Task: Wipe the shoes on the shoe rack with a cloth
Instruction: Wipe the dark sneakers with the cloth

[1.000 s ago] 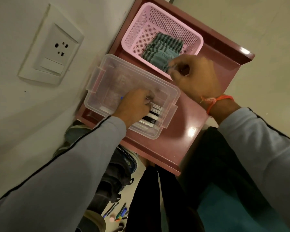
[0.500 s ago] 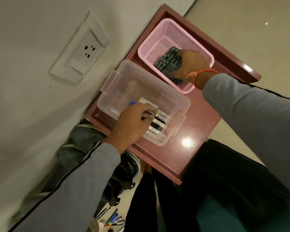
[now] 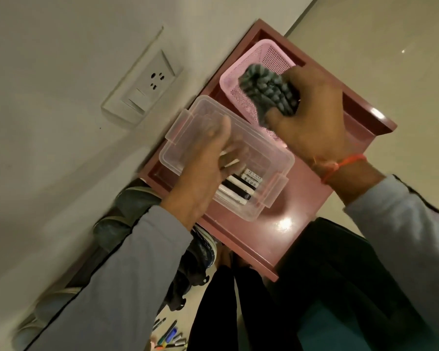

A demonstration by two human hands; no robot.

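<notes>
My right hand (image 3: 312,120) grips a grey striped cloth (image 3: 266,89) and holds it just above the pink mesh basket (image 3: 232,82) on top of the dark red shoe rack (image 3: 297,216). My left hand (image 3: 203,168) hovers over the clear plastic box (image 3: 271,163), fingers loosely spread and blurred, holding nothing. Shoes sit on the shelves below the rack top: a grey one (image 3: 129,196) near the wall and a dark one (image 3: 203,252) by my left sleeve.
The clear box holds several black and white tubes (image 3: 241,186). A wall socket (image 3: 142,82) is on the wall to the left. Pens and markers (image 3: 170,338) lie on the floor below. My dark trouser legs (image 3: 340,287) stand close to the rack's front.
My right hand took hold of the cloth in the basket and lifted it out. My left hand rose from inside the clear box and let its fingers spread.
</notes>
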